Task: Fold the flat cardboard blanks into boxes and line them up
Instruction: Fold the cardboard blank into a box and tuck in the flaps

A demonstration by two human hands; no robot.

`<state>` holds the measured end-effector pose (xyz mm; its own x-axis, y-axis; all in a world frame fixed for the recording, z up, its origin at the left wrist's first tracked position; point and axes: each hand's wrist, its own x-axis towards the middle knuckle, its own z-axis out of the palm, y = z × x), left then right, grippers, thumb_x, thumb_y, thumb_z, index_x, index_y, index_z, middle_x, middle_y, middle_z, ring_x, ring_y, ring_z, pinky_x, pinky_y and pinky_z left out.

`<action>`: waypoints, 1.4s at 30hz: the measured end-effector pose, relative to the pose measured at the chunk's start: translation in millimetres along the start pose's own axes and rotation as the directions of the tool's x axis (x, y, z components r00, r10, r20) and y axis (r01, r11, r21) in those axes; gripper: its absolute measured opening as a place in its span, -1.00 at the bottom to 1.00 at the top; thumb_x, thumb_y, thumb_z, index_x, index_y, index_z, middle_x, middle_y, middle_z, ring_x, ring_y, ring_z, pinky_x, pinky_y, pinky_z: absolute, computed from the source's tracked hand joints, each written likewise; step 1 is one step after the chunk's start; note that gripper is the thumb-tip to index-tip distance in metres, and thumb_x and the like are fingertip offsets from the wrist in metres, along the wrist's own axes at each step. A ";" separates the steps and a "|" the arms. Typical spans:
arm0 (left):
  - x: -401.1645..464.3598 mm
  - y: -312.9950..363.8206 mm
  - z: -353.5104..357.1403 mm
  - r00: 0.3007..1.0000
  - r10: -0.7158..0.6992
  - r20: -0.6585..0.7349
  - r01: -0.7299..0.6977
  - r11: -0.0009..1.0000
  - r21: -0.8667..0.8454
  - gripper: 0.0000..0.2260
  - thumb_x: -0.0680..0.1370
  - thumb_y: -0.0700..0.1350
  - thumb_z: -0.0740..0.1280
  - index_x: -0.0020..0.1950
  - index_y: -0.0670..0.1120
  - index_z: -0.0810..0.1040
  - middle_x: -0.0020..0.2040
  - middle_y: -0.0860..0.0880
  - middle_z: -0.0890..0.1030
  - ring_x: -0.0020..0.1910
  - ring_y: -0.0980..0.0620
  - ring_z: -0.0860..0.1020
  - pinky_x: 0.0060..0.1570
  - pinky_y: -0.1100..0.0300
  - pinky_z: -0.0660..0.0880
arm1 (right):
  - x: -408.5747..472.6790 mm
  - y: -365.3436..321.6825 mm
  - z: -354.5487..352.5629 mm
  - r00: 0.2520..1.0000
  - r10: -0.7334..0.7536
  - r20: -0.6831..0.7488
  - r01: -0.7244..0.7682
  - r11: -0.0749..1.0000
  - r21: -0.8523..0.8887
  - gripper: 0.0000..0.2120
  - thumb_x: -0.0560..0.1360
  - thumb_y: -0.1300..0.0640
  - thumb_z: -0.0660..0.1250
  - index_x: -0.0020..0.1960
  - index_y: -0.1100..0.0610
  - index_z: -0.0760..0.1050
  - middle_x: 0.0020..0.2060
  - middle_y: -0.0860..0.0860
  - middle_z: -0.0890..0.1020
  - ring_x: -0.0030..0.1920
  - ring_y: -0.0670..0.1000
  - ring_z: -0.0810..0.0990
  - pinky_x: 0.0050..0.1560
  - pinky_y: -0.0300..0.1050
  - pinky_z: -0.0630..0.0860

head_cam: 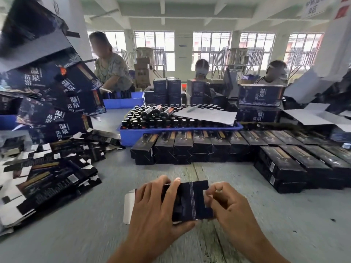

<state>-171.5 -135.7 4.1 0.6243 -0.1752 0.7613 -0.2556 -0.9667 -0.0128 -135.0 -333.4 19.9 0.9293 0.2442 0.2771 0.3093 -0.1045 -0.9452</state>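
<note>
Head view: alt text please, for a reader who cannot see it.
Both hands, left and right, grip a dark cardboard box over a grey table. Flat blanks lie left; finished boxes line up before a blue tray of bottles.

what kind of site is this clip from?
Most likely a packing line in a factory hall. A blue tray full of dark bottles, rows of folded dark boxes, a heap of flat cardboard blanks, and other workers across the table.

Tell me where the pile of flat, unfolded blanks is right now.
In the head view, the pile of flat blanks lies on the table's left side, left of the blue tray of bottles.
</note>
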 end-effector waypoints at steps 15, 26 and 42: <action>70.2 -24.6 3.1 0.987 -0.147 -0.067 0.131 0.970 -0.207 -0.25 0.43 0.39 0.32 0.50 0.05 0.25 0.41 -0.05 0.48 0.34 -0.07 0.47 0.29 -0.10 0.47 | 88.9 -76.1 -0.2 0.964 -0.200 0.176 0.251 0.903 -0.348 -0.72 0.60 0.18 0.34 0.17 -0.19 0.56 -0.06 -0.14 0.71 0.02 0.04 0.68 0.08 0.13 0.63; 122.4 -40.9 -33.0 0.999 0.000 -0.052 -0.018 0.942 -0.334 -0.39 0.48 0.35 0.29 0.49 0.24 0.29 0.40 0.06 0.35 0.30 0.00 0.46 0.11 -0.12 0.60 | 100.1 -119.7 -18.0 0.929 -0.323 0.179 0.368 0.853 -0.369 -0.58 0.61 0.09 0.31 0.19 -0.47 0.40 -0.10 -0.24 0.70 -0.10 -0.18 0.68 -0.07 -0.03 0.67; 130.3 -55.8 -56.5 0.992 0.054 0.110 -0.006 0.917 -0.400 -0.41 0.36 0.41 0.26 0.39 0.46 0.29 0.39 0.51 0.18 0.35 0.41 0.27 0.25 0.13 0.55 | 103.2 -114.7 -13.0 0.930 -0.345 0.125 0.364 0.819 -0.444 -0.60 0.62 0.02 0.28 0.30 -0.44 0.34 -0.11 -0.18 0.62 -0.12 -0.17 0.62 -0.07 -0.02 0.66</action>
<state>-117.7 -94.0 140.7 0.6867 -0.2468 0.6838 -0.5331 -0.8104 0.2429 -72.0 -308.8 159.1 0.7321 0.3841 0.5626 0.6811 -0.4246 -0.5965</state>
